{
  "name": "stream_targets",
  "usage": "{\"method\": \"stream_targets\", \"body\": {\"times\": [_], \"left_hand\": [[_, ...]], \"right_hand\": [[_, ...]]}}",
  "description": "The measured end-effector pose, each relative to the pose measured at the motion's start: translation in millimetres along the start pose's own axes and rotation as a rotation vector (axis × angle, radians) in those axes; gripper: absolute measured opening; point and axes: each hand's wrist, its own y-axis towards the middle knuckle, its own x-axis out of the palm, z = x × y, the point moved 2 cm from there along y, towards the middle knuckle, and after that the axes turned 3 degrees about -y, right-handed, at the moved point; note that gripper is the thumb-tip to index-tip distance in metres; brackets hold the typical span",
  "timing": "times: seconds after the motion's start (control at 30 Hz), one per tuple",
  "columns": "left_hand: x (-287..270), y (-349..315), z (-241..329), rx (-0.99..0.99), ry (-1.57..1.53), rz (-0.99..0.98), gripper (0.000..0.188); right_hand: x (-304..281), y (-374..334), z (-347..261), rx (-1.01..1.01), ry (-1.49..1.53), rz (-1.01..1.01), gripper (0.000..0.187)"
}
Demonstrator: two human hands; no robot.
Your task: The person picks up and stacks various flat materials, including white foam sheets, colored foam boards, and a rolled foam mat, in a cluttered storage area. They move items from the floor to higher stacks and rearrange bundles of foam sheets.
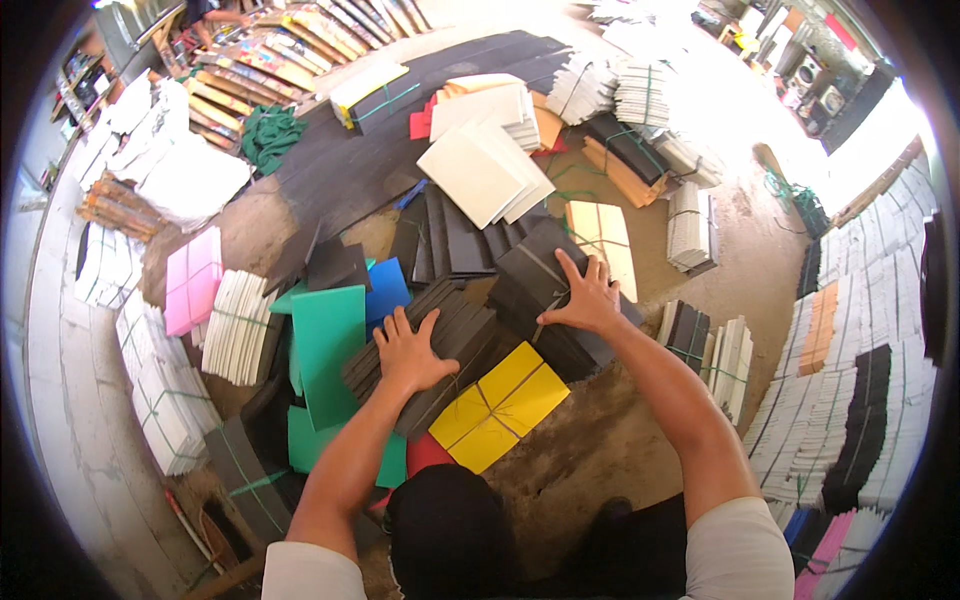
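Observation:
My left hand (408,355) lies with fingers spread on a stack of dark grey foam-like sheets (455,325). My right hand (590,298) rests spread on the right part of a black tied bundle of sheets (530,265), its thumb apart from the fingers. A yellow bundle (500,407) bound crosswise with dark string lies just nearer to me, tilted against the grey stack. Green sheets (332,350) stand to the left of my left hand, with a blue sheet (386,290) behind. More black sheets (460,235) lie beyond both hands.
Cream sheets (485,170) are piled farther off on black sheeting (330,170). Tied white bundles (237,328) and a pink bundle (193,280) stand at left. Smaller bundles (730,370) sit at right, before a long wall of stacked white sheets (840,340).

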Motion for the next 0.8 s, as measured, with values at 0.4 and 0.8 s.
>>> {"method": "stream_targets", "body": {"times": [0.4,0.8], "left_hand": [[-2,16,-7,-0.047,0.036,-0.117,0.110],[-11,40,40,-0.068,0.182,-0.218,0.118]], "right_hand": [[4,56,77,-0.070,0.567,-0.060,0.100],[91,116,241,0.517,0.835,-0.234,0.126]]}}
